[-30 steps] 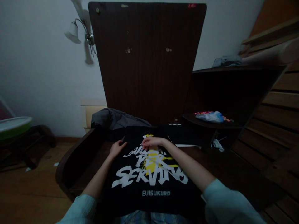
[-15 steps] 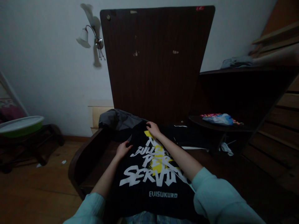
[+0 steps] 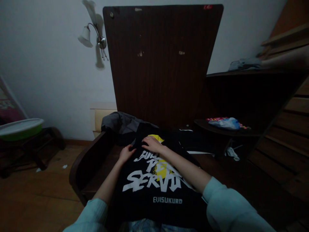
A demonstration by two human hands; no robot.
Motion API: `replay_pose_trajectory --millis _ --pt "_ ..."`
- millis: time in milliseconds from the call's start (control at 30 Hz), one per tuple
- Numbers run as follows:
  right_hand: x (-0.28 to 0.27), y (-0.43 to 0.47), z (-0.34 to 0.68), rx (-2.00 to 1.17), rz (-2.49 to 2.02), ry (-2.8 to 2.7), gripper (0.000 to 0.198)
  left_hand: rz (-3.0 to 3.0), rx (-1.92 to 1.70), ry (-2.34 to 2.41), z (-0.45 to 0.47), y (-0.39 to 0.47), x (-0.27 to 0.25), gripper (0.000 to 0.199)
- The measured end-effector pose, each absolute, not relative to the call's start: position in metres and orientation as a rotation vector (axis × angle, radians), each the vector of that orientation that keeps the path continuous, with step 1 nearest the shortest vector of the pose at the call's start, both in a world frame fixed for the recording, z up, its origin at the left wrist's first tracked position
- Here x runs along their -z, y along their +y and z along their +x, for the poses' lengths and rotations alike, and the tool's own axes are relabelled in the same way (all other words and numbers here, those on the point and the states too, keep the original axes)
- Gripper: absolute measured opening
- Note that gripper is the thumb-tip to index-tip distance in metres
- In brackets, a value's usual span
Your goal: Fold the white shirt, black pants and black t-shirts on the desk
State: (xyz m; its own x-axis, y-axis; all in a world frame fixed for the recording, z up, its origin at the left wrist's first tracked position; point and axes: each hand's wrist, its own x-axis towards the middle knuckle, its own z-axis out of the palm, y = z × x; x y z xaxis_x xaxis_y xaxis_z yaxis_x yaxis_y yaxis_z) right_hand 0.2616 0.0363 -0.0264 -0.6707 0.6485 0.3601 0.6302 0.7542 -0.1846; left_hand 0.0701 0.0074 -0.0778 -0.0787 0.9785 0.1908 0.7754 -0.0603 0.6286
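Note:
A black T-shirt (image 3: 135,206) with white lettering and a yellow print lies spread in front of me, its lower end reaching to my lap. At its left edge, my left hand (image 3: 126,154) has thumb and fingers closed on the cloth. My right hand (image 3: 152,144) rests on the upper print, palm down with fingers extended leftward, covering some of the letters. Just beyond the shirt, a grey garment (image 3: 118,121) is bunched over the armrest.
The dark wooden seat has a curved armrest (image 3: 80,167) on the left. A tall brown board (image 3: 161,64) stands behind it. On the right, a plastic bag (image 3: 225,123) sits on a low shelf. A green basin with a pale lid (image 3: 23,129) stands at far left.
My right hand has come back toward me and left, from the top of the shirt onto the print. My left hand stays at the left edge.

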Motion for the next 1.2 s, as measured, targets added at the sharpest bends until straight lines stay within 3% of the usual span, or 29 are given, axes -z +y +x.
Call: replay_pose_trajectory --millis 167,333,500,667,933,1067,1200 --pt "0.048 0.009 0.269 -0.011 -1.068 -2.560 0.033 1.844 -0.936 1.890 0.071 0.007 0.077 0.024" --pt "0.067 0.004 0.273 -0.131 -1.123 -2.292 0.021 1.842 -0.930 1.879 0.072 0.004 0.073 0.025" --pt "0.073 0.003 0.276 -0.077 -0.993 -2.023 0.029 1.836 -0.938 1.868 0.072 0.001 0.072 0.034" --pt "0.081 0.015 0.277 -0.333 -1.148 -2.120 0.024 1.802 -1.035 1.790 0.073 -0.001 0.070 0.027" --pt "0.093 0.036 0.277 -1.012 -1.134 -1.549 0.029 1.823 -1.039 1.830 0.083 0.002 0.047 0.022" --pt "0.096 0.041 0.279 -1.113 -1.053 -1.436 0.027 1.932 -0.996 1.843 0.113 0.004 0.015 0.021" --pt "0.100 0.050 0.286 -1.144 -1.050 -1.245 0.042 2.202 -0.767 1.784 0.170 -0.004 -0.001 0.027"
